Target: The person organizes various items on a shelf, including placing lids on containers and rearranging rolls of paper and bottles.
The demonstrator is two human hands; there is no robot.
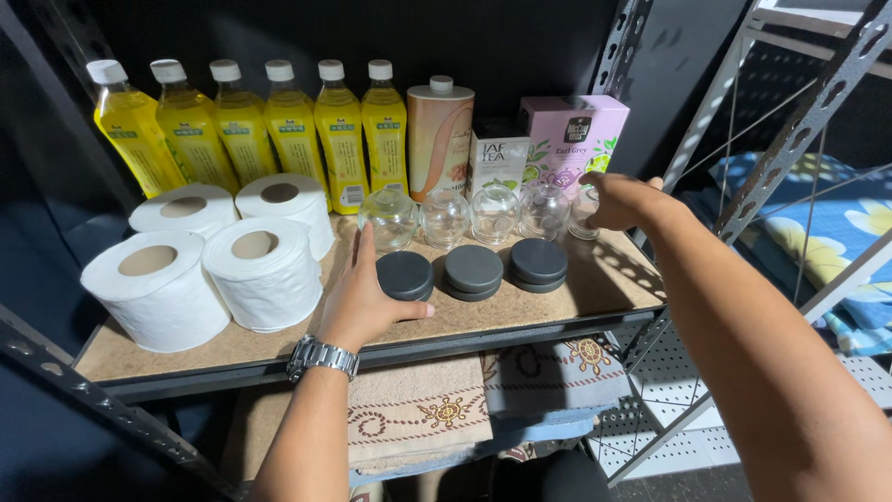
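We are looking down at a metal rack whose board shelf (576, 288) is carrying everything in front of us. On its left side four white toilet paper rolls (200, 265) are sitting upright in a two-by-two block, touching one another. Along the far edge six yellow bottles (269, 125) with white caps are standing in a row, and to their right a tall beige tin (439, 139), a small white tea box (497, 158) and a wider pink tea box (571, 139) are standing side by side against the dark back wall. On the lower shelf, folded patterned towels (437, 414) are lying.

Just nearer than the tin and boxes, a row of clear glass jars (469, 216) is running left to right. Nearer still, three stacks of dark grey round lids (472, 270) are sitting side by side.

Our left hand (362, 293), with a metal wristwatch (321, 356), is lying flat and open on the board, its thumb touching the near side of the leftmost lid stack (404, 275). Our right hand (624, 200) is reaching to the far right of the row and curling around the rightmost jar (583, 212); we cannot tell how firmly the fingers are closing on it.
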